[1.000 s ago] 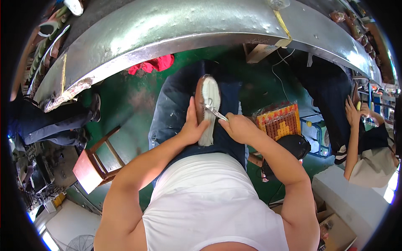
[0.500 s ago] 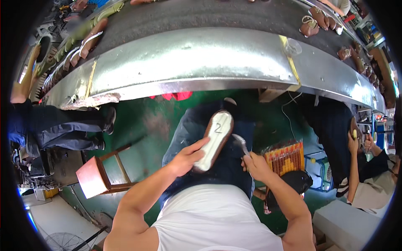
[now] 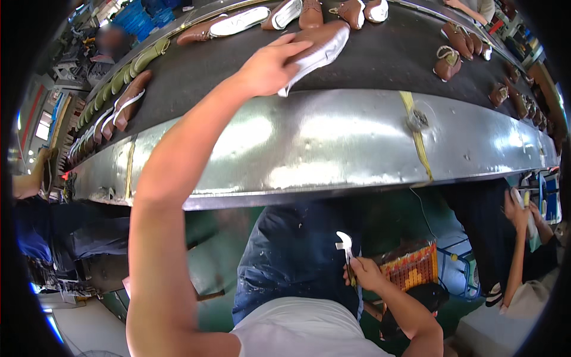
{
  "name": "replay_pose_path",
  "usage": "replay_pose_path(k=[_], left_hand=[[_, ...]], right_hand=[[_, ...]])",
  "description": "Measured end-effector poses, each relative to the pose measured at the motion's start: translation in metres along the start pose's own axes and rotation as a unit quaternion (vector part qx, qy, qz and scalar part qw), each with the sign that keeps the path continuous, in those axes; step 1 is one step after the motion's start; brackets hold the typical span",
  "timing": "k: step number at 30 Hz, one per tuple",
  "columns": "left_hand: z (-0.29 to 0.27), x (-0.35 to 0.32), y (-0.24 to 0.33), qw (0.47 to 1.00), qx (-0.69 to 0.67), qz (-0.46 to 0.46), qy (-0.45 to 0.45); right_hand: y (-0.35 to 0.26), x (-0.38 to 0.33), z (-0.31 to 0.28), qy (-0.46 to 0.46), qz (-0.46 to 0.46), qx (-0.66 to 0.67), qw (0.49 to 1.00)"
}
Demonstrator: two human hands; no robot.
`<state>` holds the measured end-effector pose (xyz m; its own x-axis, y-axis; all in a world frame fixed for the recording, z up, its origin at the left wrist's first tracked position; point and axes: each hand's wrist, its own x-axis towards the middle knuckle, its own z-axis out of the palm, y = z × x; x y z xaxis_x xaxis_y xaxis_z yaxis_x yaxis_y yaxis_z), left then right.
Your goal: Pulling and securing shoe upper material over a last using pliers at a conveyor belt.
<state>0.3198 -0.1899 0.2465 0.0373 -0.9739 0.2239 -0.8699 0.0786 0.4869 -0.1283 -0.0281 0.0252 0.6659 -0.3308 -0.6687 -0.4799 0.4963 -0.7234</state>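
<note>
A left hand [image 3: 267, 68] wraps its fingers round a brown, white-soled shoe [image 3: 321, 50] jutting to its right over the counter [image 3: 202, 71]; more shoes [image 3: 241, 22] lie beyond it. The right hand [image 3: 366, 273] grips a hammer [image 3: 345, 243], head forward of it.

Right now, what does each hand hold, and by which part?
Left hand: a brown shoe, by its end nearer the person. Right hand: a hammer, by its handle.
</note>
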Motion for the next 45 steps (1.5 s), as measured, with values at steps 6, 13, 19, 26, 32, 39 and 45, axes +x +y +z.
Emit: replay_pose_path(k=[6, 13, 19, 26, 32, 39, 45], left_hand=[[0.054, 0.05, -0.047, 0.94, 0.303, 0.154, -0.014], [-0.012, 0.09, -0.213, 0.946, 0.147, -0.16, 0.242], [-0.05, 0.157, -0.351, 0.852, 0.327, -0.351, 0.212], [-0.069, 0.193, -0.339, 0.919, 0.189, -0.33, 0.105], [-0.058, 0.126, -0.279, 0.919, -0.007, -0.39, 0.047], [-0.117, -0.098, -0.126, 0.969, 0.087, -0.226, 0.042], [-0.075, -0.239, -0.042, 0.956, 0.009, -0.262, 0.131]], right_hand=[[-0.014, 0.017, -0.015, -0.003, 0.023, 0.054, 0.998], [-0.033, 0.051, -0.036, -0.05, 0.079, 0.114, 0.989], [-0.063, 0.071, -0.046, -0.077, 0.128, 0.094, 0.984], [-0.097, 0.072, -0.046, -0.046, 0.128, 0.012, 0.991], [-0.065, 0.059, -0.034, -0.074, 0.117, 0.147, 0.979], [-0.045, 0.026, -0.012, -0.002, 0.107, 0.032, 0.994], [-0.031, 0.002, 0.002, 0.036, 0.033, -0.089, 0.995]])
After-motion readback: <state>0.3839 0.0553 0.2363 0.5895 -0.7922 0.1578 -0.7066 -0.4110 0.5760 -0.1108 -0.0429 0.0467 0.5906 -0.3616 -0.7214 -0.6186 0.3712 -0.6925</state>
